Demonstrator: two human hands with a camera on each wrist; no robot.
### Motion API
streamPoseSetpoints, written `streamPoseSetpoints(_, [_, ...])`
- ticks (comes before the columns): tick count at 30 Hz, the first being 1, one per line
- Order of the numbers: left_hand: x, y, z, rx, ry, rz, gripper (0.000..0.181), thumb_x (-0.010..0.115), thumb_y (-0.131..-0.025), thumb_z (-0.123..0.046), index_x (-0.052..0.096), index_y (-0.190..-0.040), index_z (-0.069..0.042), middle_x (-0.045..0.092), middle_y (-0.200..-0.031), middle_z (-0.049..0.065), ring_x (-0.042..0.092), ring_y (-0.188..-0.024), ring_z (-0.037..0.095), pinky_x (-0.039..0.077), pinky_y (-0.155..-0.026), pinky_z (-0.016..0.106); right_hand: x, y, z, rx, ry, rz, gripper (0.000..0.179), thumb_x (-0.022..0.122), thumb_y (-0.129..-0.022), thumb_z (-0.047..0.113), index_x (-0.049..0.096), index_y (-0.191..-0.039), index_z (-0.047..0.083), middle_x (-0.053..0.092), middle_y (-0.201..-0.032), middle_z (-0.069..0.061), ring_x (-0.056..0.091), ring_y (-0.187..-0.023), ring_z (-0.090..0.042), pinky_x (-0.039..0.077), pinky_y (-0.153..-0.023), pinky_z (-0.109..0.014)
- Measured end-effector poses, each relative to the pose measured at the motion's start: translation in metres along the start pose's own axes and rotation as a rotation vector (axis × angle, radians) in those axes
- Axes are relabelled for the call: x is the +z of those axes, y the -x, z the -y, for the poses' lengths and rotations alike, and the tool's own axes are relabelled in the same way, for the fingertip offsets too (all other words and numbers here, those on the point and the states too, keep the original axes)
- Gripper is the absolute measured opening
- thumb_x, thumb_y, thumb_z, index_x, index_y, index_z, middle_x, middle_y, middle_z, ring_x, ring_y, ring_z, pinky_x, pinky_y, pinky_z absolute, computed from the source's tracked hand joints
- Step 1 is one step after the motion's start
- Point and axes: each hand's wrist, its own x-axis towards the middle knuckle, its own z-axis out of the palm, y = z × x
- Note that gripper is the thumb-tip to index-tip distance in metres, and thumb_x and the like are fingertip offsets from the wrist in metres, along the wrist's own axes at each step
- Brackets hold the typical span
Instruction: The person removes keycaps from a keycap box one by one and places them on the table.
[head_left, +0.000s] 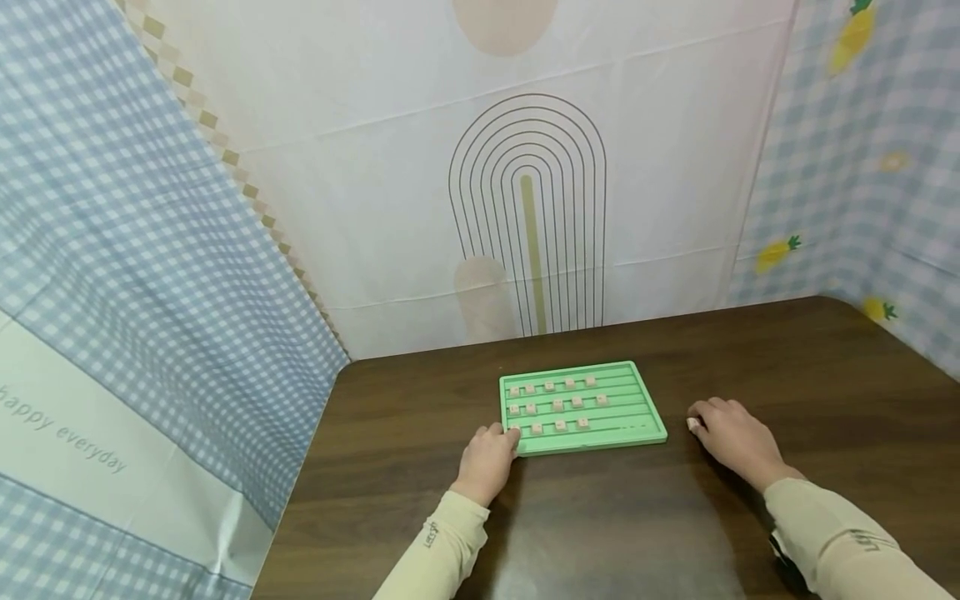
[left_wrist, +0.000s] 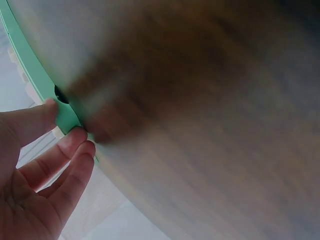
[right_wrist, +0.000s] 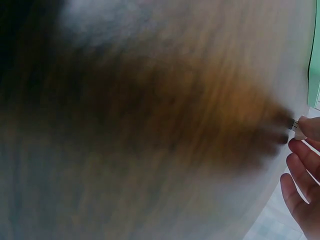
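Pale cream long sleeves (head_left: 847, 529) reach over a dark brown wood-grain table (head_left: 600, 525), where a flat, light-green rectangular tray (head_left: 630, 410) bearing rows of small beige cubes (head_left: 558, 406) lies between the hands — the left hand (head_left: 483, 464) pinches its near left corner, while the right hand (head_left: 735, 437), beyond its right edge, pinches one small whitish cube (head_left: 692, 424), other fingers loosely bent
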Motion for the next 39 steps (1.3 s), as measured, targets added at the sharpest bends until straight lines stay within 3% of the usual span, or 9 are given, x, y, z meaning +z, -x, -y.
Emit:
streamPoseSetpoints(8, [-0.001,-0.002,0.001,0.017,-0.008,-0.014,0.007,0.07,-0.081,-0.017,0.062,-0.081,-0.016,0.058,-0.074,0.004,0.051,-0.062,0.018,0.048,-0.055,0.025,-0.004,-0.004,0.001,-0.016,0.002,0.0,0.025,0.061,-0.086,0.013,0.061,-0.107,-0.002,0.059,-0.104,-0.022,0.053,-0.095,-0.04,0.046,-0.073,-0.053])
streamPoseSetpoints(12, [-0.002,-0.002,0.0,0.019,-0.007,-0.003,0.007,0.07,-0.081,-0.017,0.063,-0.08,-0.015,0.058,-0.073,0.004,0.052,-0.062,0.018,0.048,-0.054,0.025,-0.01,-0.009,0.01,-0.068,-0.018,-0.027,0.028,0.063,-0.085,0.01,0.06,-0.109,-0.003,0.058,-0.106,-0.022,0.053,-0.097,-0.04,0.045,-0.077,-0.052])
streamPoseSetpoints(17, [-0.002,0.001,0.0,0.019,-0.003,0.004,0.006,0.069,-0.082,-0.018,0.063,-0.08,-0.015,0.058,-0.073,0.004,0.052,-0.062,0.019,0.047,-0.053,0.026,-0.005,-0.024,0.044,-0.159,-0.064,-0.045,0.03,0.067,-0.082,0.01,0.061,-0.109,-0.001,0.062,-0.106,-0.017,0.058,-0.098,-0.035,0.047,-0.08,-0.049])
streamPoseSetpoints(23, [0.002,0.01,0.005,0.0,-0.003,0.019,0.009,0.071,-0.08,-0.017,0.062,-0.08,-0.016,0.058,-0.073,0.004,0.05,-0.061,0.018,0.046,-0.054,0.025,0.026,-0.038,0.1,-0.229,-0.075,0.009,0.028,0.066,-0.085,0.02,0.064,-0.109,0.005,0.065,-0.107,-0.011,0.06,-0.102,-0.03,0.049,-0.084,-0.045])
streamPoseSetpoints(27, [0.002,0.011,0.005,0.002,-0.002,0.002,0.009,0.071,-0.079,-0.017,0.062,-0.079,-0.016,0.057,-0.072,0.003,0.05,-0.061,0.018,0.046,-0.054,0.025,0.042,-0.04,0.119,-0.24,-0.031,-0.023,0.028,0.066,-0.085,0.022,0.065,-0.108,0.007,0.066,-0.106,-0.009,0.061,-0.097,-0.027,0.05,-0.079,-0.041])
streamPoseSetpoints(34, [0.002,0.006,0.002,0.019,0.013,0.003,0.008,0.07,-0.081,-0.018,0.062,-0.08,-0.016,0.056,-0.073,0.002,0.048,-0.061,0.016,0.045,-0.053,0.023,0.049,-0.041,0.119,-0.263,0.054,-0.096,0.018,0.069,-0.081,0.02,0.068,-0.097,0.012,0.067,-0.094,-0.002,0.059,-0.082,-0.02,0.05,-0.067,-0.034])
streamPoseSetpoints(39, [0.005,0.002,0.004,0.026,0.01,-0.011,0.008,0.069,-0.081,-0.019,0.062,-0.08,-0.016,0.058,-0.074,0.003,0.049,-0.061,0.017,0.046,-0.053,0.024,0.048,-0.044,0.117,-0.314,0.092,-0.145,0.015,0.069,-0.081,0.02,0.067,-0.094,0.012,0.066,-0.09,-0.002,0.059,-0.08,-0.019,0.05,-0.067,-0.033])
